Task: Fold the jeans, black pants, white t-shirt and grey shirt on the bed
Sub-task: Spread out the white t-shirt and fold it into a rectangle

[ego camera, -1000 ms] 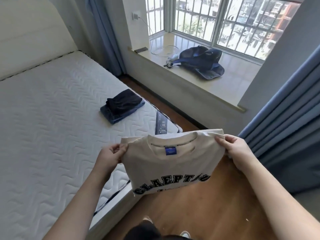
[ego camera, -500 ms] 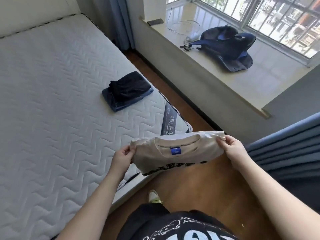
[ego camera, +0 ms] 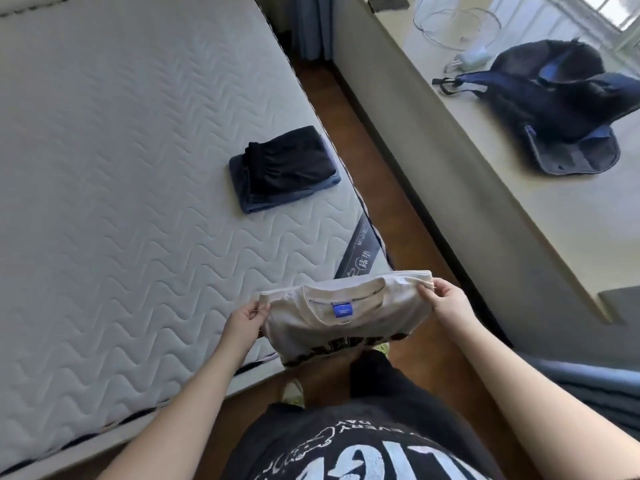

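Note:
I hold the white t-shirt (ego camera: pixel 349 317), folded narrow, in the air over the bed's near corner. Its blue neck label faces me and black lettering shows along its lower edge. My left hand (ego camera: pixel 244 322) pinches its left shoulder edge and my right hand (ego camera: pixel 446 301) pinches its right shoulder edge. On the white quilted mattress (ego camera: pixel 121 202), near its right side, the folded black pants (ego camera: pixel 291 161) lie on top of the folded jeans (ego camera: pixel 256 199). No grey shirt is in view.
A strip of wooden floor (ego camera: pixel 398 216) runs between the bed and a wide window ledge (ego camera: pixel 540 216). On the ledge lie a dark blue backpack (ego camera: pixel 568 112) and a white cable (ego camera: pixel 457 26). Blue curtain fabric (ego camera: pixel 588 386) hangs at the lower right.
My view has tilted down and moved closer to the bed. The t-shirt has come lower and tipped flatter, so less of its lettering shows. Both hands keep their hold.

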